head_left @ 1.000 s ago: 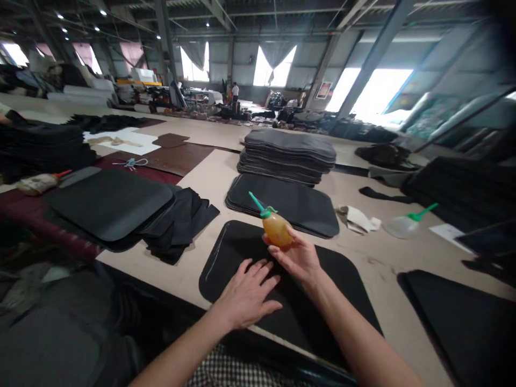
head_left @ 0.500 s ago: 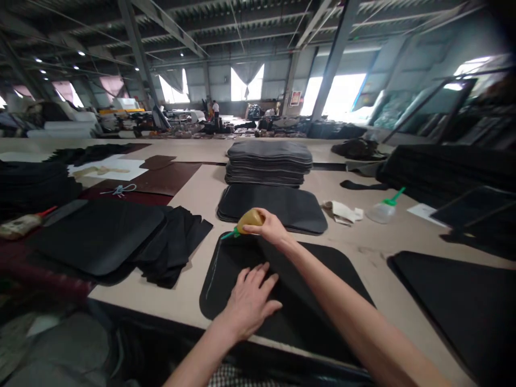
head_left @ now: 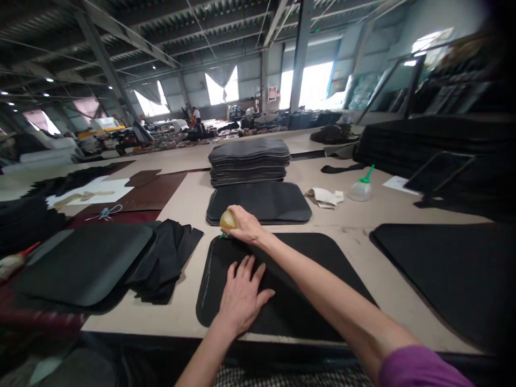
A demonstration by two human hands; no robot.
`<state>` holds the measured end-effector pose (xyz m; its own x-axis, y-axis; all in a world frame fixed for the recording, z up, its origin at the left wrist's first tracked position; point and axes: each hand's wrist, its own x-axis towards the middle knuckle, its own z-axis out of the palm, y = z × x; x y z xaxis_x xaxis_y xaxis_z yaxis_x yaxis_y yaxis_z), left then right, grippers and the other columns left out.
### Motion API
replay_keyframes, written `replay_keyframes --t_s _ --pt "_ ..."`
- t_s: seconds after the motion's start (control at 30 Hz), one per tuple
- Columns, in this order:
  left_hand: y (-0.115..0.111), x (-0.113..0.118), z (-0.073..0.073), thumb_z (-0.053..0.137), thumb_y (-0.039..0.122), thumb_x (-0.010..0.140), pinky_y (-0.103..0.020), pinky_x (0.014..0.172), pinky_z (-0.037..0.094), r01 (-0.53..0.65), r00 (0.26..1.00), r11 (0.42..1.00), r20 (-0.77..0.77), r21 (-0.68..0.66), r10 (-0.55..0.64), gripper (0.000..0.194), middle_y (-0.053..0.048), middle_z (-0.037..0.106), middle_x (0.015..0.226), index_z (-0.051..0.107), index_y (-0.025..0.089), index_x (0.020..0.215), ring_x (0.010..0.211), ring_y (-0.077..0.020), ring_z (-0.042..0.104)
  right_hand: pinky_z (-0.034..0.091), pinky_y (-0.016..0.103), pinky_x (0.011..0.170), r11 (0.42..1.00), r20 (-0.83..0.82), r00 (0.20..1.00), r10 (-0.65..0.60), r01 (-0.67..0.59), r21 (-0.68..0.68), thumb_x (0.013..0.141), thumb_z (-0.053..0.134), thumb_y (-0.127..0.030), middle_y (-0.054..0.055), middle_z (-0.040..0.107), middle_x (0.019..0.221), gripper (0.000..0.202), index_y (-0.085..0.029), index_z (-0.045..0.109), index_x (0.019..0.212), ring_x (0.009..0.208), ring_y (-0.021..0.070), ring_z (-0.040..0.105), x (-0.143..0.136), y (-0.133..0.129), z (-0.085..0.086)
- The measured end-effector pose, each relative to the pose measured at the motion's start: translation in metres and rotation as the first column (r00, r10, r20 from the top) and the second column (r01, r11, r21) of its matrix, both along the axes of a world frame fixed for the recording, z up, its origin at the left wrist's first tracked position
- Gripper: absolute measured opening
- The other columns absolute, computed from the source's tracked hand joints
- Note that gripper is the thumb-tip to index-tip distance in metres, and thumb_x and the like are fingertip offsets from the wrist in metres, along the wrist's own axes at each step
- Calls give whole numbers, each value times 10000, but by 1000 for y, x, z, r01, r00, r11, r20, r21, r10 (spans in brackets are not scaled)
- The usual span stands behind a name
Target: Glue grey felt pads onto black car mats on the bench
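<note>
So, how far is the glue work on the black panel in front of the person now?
Done: a thin pale line runs along the black panel's left edge. In hand: the right hand tips the glue bottle, nozzle down, at the far left corner, while the left hand lies flat on the panel. Left: the far, right and near edges show no line.

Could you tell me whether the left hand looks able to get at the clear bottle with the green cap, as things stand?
Probably not: the left hand lies flat on the black mat; the clear bottle stands far right, beyond the right arm.
</note>
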<state>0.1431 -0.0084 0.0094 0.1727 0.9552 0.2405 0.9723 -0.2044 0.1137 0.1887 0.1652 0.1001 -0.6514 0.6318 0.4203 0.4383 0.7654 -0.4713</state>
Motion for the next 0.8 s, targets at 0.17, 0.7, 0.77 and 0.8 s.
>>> replay_keyframes --t_s 0.17,0.7,0.77,0.8 --pt "-1 2 2 365 618 998 -601 1181 330 -6 1000 1000 -22 5 6 617 -120 386 1614 415 278 1510 1504 -295 320 480 323 815 1000 27 1000 -6 5 30 842 743 -393 68 601 1163 478 -235 511 1229 1019 239 638 12 -1 4" --pt "-2 4 2 379 535 1026 -556 1167 363 -1 991 999 -132 37 6 552 -102 372 1630 420 293 1520 1497 -277 355 474 347 815 945 11 946 -323 322 47 838 711 -416 81 659 1054 414 -198 571 1161 931 255 633 219 32 11" --pt "-2 4 2 374 540 1026 -545 1171 360 0 990 999 -140 41 6 547 -94 376 1629 431 295 1512 1496 -270 357 476 362 812 924 6 924 -382 381 43 832 711 -440 96 665 1058 471 -186 567 1202 934 271 636 248 36 8" --pt "-2 4 2 375 540 1026 -542 1172 360 1 990 999 -144 42 5 546 -91 376 1629 436 294 1510 1497 -268 357 478 369 807 912 2 912 -409 409 41 829 710 -457 102 667 1053 492 -180 568 1209 932 278 637 261 37 7"
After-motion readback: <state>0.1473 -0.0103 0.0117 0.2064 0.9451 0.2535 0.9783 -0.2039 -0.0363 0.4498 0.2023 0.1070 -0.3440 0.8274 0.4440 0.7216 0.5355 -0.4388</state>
